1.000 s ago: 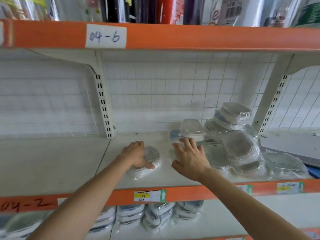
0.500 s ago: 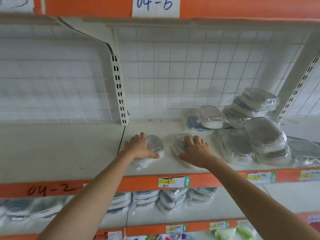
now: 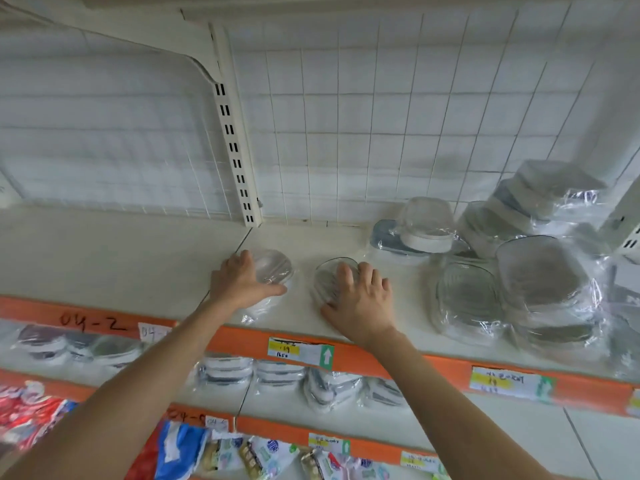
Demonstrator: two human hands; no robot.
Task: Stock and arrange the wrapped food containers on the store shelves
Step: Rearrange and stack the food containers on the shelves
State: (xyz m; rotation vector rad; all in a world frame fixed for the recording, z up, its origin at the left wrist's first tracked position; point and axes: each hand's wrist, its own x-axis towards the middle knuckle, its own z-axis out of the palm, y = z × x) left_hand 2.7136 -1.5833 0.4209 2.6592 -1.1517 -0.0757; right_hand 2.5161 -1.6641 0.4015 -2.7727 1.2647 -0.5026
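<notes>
On the white shelf (image 3: pixel 121 258), my left hand (image 3: pixel 242 282) holds a small round wrapped container (image 3: pixel 275 268), fingers over its left side and thumb stretched along its front. Just to the right and apart from it lies a clear oval wrapped container (image 3: pixel 327 277). My right hand (image 3: pixel 362 301) rests on it with fingers spread flat, covering its right half. Further right stands a loose pile of wrapped containers (image 3: pixel 540 285).
A white-lidded container (image 3: pixel 427 225) lies on a blue-grey one by the grid back wall. A slotted upright (image 3: pixel 237 161) divides the shelf bays. Price labels (image 3: pixel 299 351) sit on the orange shelf edge. The shelf below holds more wrapped containers (image 3: pixel 225 372); lower still are snack packets (image 3: pixel 256 455).
My right hand has drawn the oval container left, away from the pile and next to the round one. My left hand stays on the round container. The view has tilted down.
</notes>
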